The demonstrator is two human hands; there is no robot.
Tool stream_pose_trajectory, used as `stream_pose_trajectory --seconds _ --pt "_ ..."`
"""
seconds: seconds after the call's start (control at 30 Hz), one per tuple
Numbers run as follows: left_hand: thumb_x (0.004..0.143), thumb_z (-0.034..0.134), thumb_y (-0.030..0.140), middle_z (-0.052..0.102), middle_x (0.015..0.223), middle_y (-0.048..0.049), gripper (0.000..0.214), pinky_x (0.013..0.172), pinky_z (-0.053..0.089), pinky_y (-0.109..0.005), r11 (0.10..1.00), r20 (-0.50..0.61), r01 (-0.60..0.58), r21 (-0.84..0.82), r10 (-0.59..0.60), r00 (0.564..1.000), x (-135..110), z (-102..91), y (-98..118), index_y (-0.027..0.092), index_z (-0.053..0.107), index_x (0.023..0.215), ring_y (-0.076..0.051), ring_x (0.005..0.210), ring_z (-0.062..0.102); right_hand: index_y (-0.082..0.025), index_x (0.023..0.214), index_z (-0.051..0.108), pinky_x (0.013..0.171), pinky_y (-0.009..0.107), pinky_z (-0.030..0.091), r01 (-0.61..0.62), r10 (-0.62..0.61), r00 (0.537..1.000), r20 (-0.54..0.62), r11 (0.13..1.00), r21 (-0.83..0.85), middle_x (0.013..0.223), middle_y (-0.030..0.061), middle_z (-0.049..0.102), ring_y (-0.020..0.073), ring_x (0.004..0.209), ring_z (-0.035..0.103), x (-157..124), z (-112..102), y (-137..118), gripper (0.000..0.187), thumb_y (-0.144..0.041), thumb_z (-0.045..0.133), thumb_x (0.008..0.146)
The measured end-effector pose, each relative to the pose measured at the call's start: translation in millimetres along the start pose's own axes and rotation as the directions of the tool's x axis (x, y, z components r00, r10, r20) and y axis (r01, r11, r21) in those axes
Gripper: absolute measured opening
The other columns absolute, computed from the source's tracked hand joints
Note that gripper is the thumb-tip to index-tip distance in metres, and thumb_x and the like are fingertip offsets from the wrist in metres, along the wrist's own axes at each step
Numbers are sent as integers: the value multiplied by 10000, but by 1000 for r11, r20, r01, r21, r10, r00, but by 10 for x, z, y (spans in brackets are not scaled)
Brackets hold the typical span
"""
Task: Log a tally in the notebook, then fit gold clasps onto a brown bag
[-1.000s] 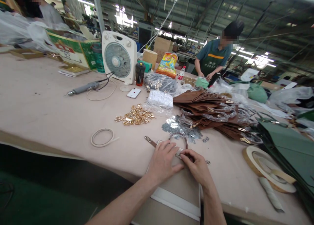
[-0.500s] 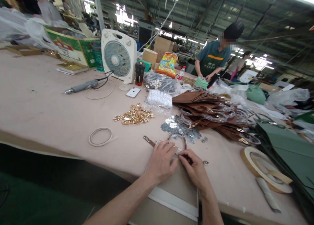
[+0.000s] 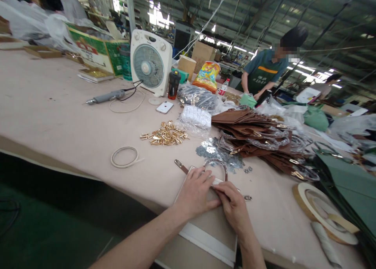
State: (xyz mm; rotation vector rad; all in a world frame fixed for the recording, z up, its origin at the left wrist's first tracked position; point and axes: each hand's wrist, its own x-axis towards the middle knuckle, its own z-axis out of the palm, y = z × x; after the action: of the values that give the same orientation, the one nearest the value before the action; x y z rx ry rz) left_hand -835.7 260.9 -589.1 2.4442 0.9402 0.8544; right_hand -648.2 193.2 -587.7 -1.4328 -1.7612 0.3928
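A bag panel (image 3: pixel 213 221) with a beige inner side and a pale band lies at the table's front edge, partly hanging over it. A plastic-wrapped handle (image 3: pixel 225 168) curves up from its top, and a brown strap with a metal buckle (image 3: pixel 179 165) sticks out at the left. Another buckle (image 3: pixel 248 198) shows at the right. My left hand (image 3: pixel 196 192) rests on the panel's top edge, fingers stretched out. My right hand (image 3: pixel 234 205) is closed in a pinch at the same edge, beside the left fingers; whatever it pinches is too small to make out.
Beyond the hands lie grey metal plates (image 3: pixel 217 153) and a pile of gold fittings (image 3: pixel 166 134). Brown bag pieces (image 3: pixel 249 130) are stacked at the right, near tape rolls (image 3: pixel 305 194). An electric screwdriver (image 3: pixel 105 97), a phone (image 3: pixel 165 107) and a fan (image 3: pixel 149 63) stand farther back; a co-worker (image 3: pixel 264 71) works opposite.
The camera view has shifted slightly, moving the table things rightward. My left thumb has stretched out farther toward the right hand. Both hands stay at the panel's top edge.
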Motion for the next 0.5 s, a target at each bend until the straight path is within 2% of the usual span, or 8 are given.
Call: stream_pose_trajectory --seconds 0.27,0.5 --pt "814 845 500 609 1523 -81 682 1284 282 -578 1000 7 11 24 -11 1000 23 47 2 254 614 1407 -347 1465 453 -328 1208 785 980 439 555 35 -39 999 -25 990 -136 1139 73 744 270 1093 681 -154 29 108 304 -216 541 1064" --pt "903 742 494 619 1506 -63 563 1298 268 -555 1000 4 12 -1 -12 1000 14 -27 26 252 613 1394 -324 1466 451 -294 1183 756 992 431 545 -53 48 996 -76 997 -64 1143 78 728 260 1081 678 -76 72 -28 243 -252 538 1085"
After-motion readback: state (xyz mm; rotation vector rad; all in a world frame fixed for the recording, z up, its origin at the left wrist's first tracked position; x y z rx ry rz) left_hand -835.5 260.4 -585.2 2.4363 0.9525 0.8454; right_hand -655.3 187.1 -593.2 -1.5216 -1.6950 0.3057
